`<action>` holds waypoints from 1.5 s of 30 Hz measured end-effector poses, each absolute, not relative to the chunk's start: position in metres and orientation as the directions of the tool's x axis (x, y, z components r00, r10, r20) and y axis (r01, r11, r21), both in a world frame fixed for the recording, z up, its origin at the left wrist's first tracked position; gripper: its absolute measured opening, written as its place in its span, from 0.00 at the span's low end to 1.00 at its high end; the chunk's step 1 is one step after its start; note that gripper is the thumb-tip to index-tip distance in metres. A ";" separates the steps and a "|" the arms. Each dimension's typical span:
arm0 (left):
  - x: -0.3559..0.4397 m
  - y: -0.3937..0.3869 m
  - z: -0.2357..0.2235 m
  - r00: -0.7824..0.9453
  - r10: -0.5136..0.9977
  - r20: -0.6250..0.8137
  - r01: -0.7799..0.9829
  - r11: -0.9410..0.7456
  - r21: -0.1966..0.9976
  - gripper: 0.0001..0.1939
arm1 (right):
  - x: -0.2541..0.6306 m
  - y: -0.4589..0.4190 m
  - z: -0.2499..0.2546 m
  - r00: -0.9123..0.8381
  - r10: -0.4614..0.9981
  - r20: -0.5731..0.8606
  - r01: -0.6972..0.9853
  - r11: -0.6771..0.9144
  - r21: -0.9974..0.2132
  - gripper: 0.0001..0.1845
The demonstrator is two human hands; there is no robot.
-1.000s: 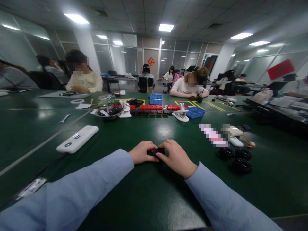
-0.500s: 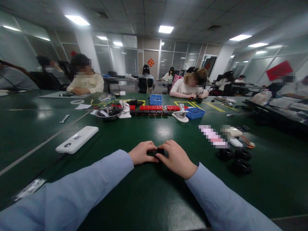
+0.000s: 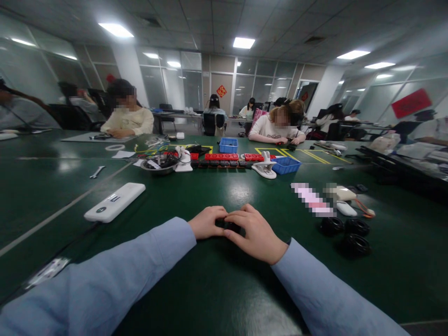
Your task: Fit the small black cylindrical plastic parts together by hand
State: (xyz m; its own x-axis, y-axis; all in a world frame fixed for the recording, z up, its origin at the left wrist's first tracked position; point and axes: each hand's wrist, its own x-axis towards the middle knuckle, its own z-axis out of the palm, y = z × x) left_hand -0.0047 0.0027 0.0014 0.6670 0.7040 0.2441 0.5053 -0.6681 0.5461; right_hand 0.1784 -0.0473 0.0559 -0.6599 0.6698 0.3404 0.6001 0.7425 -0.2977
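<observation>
My left hand (image 3: 208,222) and my right hand (image 3: 258,233) meet over the middle of the table. Between their curled fingers and thumbs sits a small black piece (image 3: 234,227), mostly covered, so its kind does not show. Both hands grip it, and the right index finger crosses over its top to the left fingertips. Apart from the hands, on the right, lie several black ring-shaped things (image 3: 356,244).
The green table (image 3: 168,289) carries a white power bank (image 3: 115,203) and an open-end wrench (image 3: 97,172) at left. Farther back are a metal bowl (image 3: 159,170), red power strips (image 3: 221,157), a white clamp (image 3: 265,169) and blue baskets (image 3: 287,166). A co-worker (image 3: 271,126) sits opposite.
My right fingers have slid left over the black piece, closing the gap to my left fingertips. The whole view has shifted slightly.
</observation>
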 end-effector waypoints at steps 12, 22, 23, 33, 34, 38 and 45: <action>-0.004 0.001 0.004 0.659 0.714 0.237 0.507 -0.655 0.561 0.10 | 0.176 -0.052 0.056 -0.719 0.614 0.327 0.543 0.789 -0.287 0.15; -0.004 0.002 0.004 0.661 0.721 0.208 0.521 -0.640 0.564 0.15 | 0.187 -0.030 0.045 -0.526 0.811 0.256 0.769 0.582 -0.264 0.25; -0.004 0.002 0.005 0.662 0.721 0.205 0.523 -0.641 0.562 0.15 | 0.188 -0.029 0.044 -0.505 0.827 0.245 0.788 0.558 -0.261 0.24; -0.004 0.002 0.004 0.665 0.718 0.203 0.548 -0.654 0.521 0.17 | 0.186 -0.033 0.048 -0.438 0.851 0.289 0.765 0.522 -0.377 0.14; -0.004 0.002 0.004 0.665 0.718 0.205 0.548 -0.656 0.520 0.17 | 0.186 -0.034 0.048 -0.444 0.846 0.295 0.758 0.530 -0.381 0.14; -0.004 0.002 0.003 0.660 0.721 0.211 0.539 -0.650 0.536 0.17 | 0.187 -0.035 0.048 -0.508 0.811 0.290 0.729 0.584 -0.358 0.12; -0.003 0.001 0.004 0.644 0.737 0.205 0.553 -0.633 0.541 0.15 | 0.185 -0.033 0.045 -0.588 0.753 0.295 0.692 0.658 -0.299 0.12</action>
State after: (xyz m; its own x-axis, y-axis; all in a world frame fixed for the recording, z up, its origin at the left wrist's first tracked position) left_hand -0.0031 0.0014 0.0040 0.6438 0.7372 0.2048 0.5532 -0.6334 0.5410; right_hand 0.1849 -0.0333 0.0449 -0.5884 0.7529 0.2948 0.6915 0.6575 -0.2991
